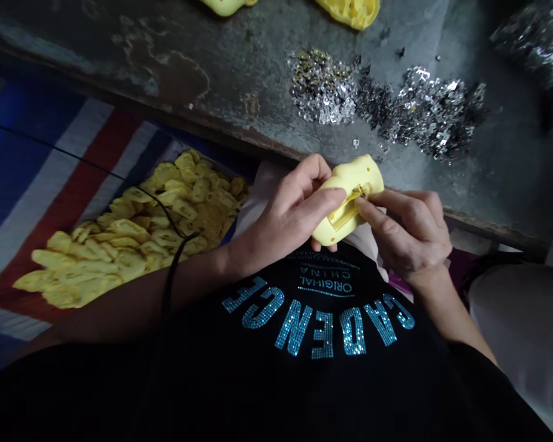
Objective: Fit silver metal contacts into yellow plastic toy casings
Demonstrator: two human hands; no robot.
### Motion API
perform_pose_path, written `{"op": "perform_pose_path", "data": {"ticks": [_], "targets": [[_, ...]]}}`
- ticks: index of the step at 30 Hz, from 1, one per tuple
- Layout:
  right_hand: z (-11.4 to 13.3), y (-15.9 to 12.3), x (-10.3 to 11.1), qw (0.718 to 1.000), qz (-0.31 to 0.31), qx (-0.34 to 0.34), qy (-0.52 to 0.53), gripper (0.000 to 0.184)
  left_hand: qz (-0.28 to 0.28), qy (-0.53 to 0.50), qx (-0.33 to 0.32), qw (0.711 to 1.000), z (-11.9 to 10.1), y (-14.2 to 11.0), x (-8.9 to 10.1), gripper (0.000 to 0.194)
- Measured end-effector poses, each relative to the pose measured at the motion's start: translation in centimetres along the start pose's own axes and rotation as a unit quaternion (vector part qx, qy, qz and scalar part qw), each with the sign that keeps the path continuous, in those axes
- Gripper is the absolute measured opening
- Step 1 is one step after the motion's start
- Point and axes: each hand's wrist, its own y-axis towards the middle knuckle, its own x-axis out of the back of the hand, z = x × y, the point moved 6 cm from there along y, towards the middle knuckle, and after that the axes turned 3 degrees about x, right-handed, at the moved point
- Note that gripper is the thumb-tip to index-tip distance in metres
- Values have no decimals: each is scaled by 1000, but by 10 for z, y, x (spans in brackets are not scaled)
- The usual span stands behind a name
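Note:
My left hand (295, 205) is closed around a yellow plastic shell (359, 170), its thumb lying along the near edge of a rectangular recess in the shell. The shell has small round holes and is tilted, its recess facing me. At the recess's far right end, the thumb and forefinger of my right hand (408, 230) are pinched together. Whatever sits between those fingertips is too small and hidden to name. On the table just beyond the shell lie heaps of small shiny metal clips (322, 89), with a single clip (356, 143) nearest to my hands.
The worn grey metal table (230, 92) has its edge just beyond my hands. More yellow shells (350, 12) lie at its back. At left, a big pile of yellow plastic parts (138, 227) rests by a striped sheet (92, 159). A black cable (96, 166) crosses there.

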Motion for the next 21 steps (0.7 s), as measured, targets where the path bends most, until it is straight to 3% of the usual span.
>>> {"op": "perform_pose_path", "data": {"ticks": [3, 6, 9, 13, 16, 21], "targets": [[-9, 1, -2, 989, 7, -86, 122, 50, -11, 3, -9, 1000, -1, 0, 2, 24], [-29, 1, -1, 955, -19, -199, 220, 39, -14, 34, -32, 999, -5, -2, 2, 27], [-46, 2, -3, 928, -18, -266, 259, 49, -14, 81, -68, 994, -9, -6, 2, 28], [-51, 12, -12, 911, 51, -279, 301, 54, -43, 142, -100, 984, -9, -8, 5, 34], [-50, 17, -15, 904, 55, -285, 313, 54, -46, 167, -131, 976, -9, -7, 6, 37], [-51, 12, -34, 863, 49, -321, 387, 64, -35, 193, -154, 968, -8, -6, 6, 31]]}}
